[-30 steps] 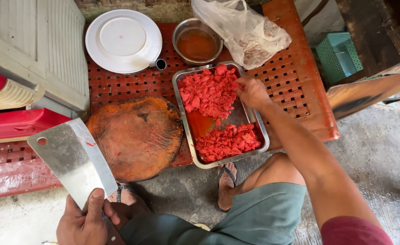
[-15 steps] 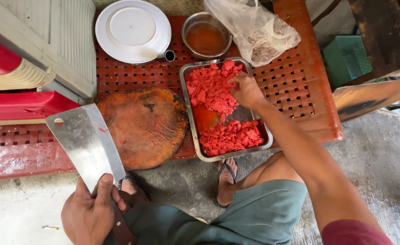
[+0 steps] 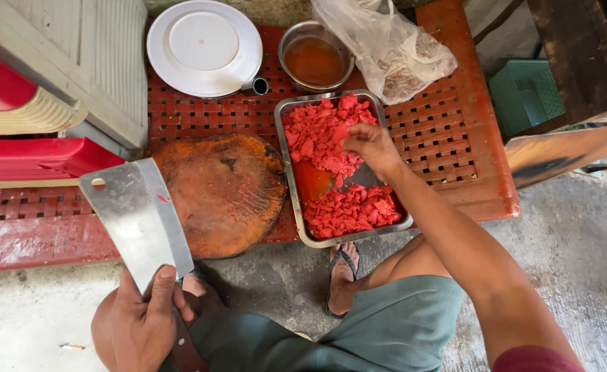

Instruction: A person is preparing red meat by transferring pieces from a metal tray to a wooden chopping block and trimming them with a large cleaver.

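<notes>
The rectangular metal tray (image 3: 296,200) sits on the red perforated table (image 3: 448,138) and holds chopped red meat (image 3: 320,134) in two heaps — a larger one at the far end, a smaller one (image 3: 351,210) at the near end — with a bare, reddish-wet patch of tray floor between them. The right hand (image 3: 371,146) is over the tray's middle, its grip pinched shut on a small piece of the meat beside the far heap. Just left of the tray lies a round wooden chopping block (image 3: 224,196), stained red. The left hand (image 3: 141,320), well left of the tray and nearer the person, has its grip closed around the handle of a broad steel cleaver (image 3: 134,220), whose blade overlaps the block's left edge. Beyond the tray stands a round metal bowl (image 3: 315,60) of orange-brown liquid; right of the bowl, a clear plastic bag (image 3: 393,52) with dark contents I cannot make out. Left of the bowl — a white plate (image 3: 203,48), upside down.
</notes>
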